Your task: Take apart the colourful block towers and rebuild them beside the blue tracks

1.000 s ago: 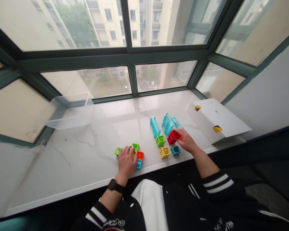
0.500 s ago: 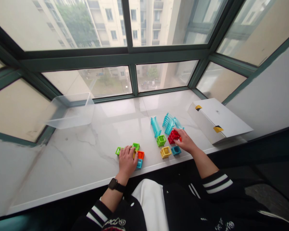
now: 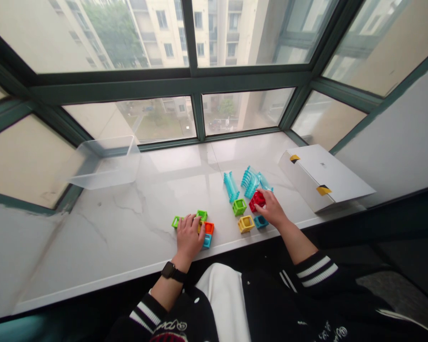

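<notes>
My left hand curls over a cluster of hollow plastic toy blocks, its fingers covering the middle. Around it show a green block, an orange block and a blue block; another green block pokes out at the left. On the right, my right hand grips a red block between thumb and fingers. Close by stand a single green block, a yellow block holding a ball-like shape, and a dark blue block.
Behind the blocks lie clear blue ribbed track pieces, one of them a curved track. A clear plastic bin stands at the far left. A white box with yellow-black tabs sits at right. Windows border the marble-look sill.
My right hand has shifted slightly left over the red block, and the orange bit beside it has gone out of sight. My left hand stays on its cluster.
</notes>
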### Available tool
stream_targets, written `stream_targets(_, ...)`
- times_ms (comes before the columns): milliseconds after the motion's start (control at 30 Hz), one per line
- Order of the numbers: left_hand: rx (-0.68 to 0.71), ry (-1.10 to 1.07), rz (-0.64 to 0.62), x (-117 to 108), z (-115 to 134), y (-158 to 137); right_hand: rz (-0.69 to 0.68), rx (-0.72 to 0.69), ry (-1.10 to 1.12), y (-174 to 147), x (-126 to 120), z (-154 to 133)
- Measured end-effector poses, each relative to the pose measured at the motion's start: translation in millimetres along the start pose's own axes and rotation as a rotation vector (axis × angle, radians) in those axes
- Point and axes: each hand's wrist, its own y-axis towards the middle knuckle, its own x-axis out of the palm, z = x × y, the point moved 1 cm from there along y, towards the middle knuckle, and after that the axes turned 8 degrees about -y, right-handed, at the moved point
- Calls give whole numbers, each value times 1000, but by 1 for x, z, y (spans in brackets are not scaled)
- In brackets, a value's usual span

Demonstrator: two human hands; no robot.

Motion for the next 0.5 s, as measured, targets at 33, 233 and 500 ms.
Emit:
stream_targets(33, 0, -1, 0, 0, 0, 0, -1, 2, -3, 0, 0, 0)
stream_targets(233, 4, -13, 3, 2, -2, -1, 0, -2, -28, -1, 2, -2)
stream_targets(500, 6, -16, 1, 3, -2, -1, -35, 49, -52, -3, 5, -4)
